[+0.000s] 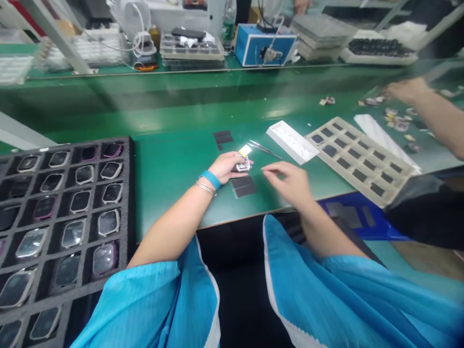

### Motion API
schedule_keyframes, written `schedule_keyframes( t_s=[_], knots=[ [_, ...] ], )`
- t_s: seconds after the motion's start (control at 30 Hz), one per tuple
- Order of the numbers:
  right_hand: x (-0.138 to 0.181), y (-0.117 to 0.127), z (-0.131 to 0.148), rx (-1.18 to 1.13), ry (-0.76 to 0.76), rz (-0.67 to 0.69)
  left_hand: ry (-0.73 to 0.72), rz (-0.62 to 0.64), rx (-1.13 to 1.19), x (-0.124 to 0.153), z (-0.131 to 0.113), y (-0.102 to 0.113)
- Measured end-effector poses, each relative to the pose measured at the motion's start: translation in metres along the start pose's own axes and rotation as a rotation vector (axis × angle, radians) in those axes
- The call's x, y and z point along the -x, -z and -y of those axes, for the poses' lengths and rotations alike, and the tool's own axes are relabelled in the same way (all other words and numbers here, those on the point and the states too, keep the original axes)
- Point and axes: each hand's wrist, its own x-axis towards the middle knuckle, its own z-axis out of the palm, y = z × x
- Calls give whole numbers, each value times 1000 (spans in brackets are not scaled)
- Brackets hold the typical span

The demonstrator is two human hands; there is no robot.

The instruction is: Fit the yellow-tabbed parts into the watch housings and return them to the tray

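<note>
The left hand's (230, 166) grip is closed around a small watch-like case (242, 167) over the counter (170, 169), apparently unfinished; whether the right hand (290, 182) pinches anything is unclear. Smartwatches (108, 223) fill a black foam tray's (131, 193) compartments, a beige tray (344, 176) holds dark rectangular pieces (360, 175), and a white box (289, 152) small white bits (292, 137).

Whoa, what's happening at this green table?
A person's left hand holds a small pale piece with a yellow tab. The right hand is curled nearby, apart from it; whether it pinches anything is too blurry to tell. Tweezers and a white box lie farther back on the green table, and a black tray of watch-like things sits at the left.
</note>
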Motion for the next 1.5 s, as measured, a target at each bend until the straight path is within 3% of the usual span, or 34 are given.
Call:
schedule_keyframes(
  t_s=[0.27,0.8,1.0,1.23,1.37,1.5],
  knots=[
    [-14,-14,-11,88,-5,235,59,40,-30,3,-5,2],
    [-32,-13,-8,39,-56,338,120,-52,-73,4,-9,2],
    [-25,-21,-18,130,117,342,125,-111,-94,5,-10,-1],
    [-10,-13,-23,283,293,305,162,-199,-101,4,-13,-6],
    [-4,1,-21,244,365,254,179,-205,-111,4,-14,-7],
    [-29,27,-8,134,444,174,174,-226,-108,5,-14,-9]
  ],
)
